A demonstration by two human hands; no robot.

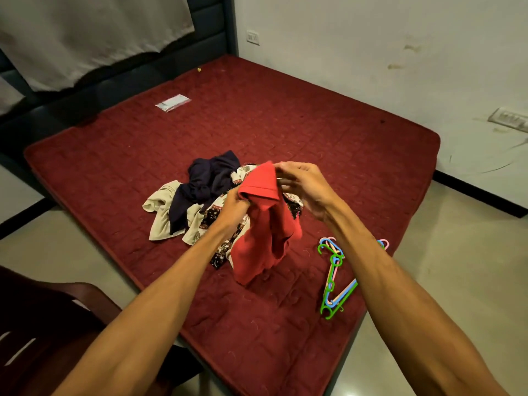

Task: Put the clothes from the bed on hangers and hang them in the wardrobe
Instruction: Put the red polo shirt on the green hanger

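Grip of left hand [233, 207] and right hand [303, 186] firm on red shirt [263, 238], hangers [332, 281] nearby, packet [173, 102] print illegible.

Views: 1, worn on my head.
Facing: forward and down onto the bed [314, 124], wide-angle.
Nearness: close; my left hand [233, 208] and right hand [303, 187] sit mid-frame with the shirt [263, 238].
Far edge: wall [371, 38] at top.

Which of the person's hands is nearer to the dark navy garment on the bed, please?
Left. The left hand grips the red garment just right of the navy garment; the right hand pinches its far edge.
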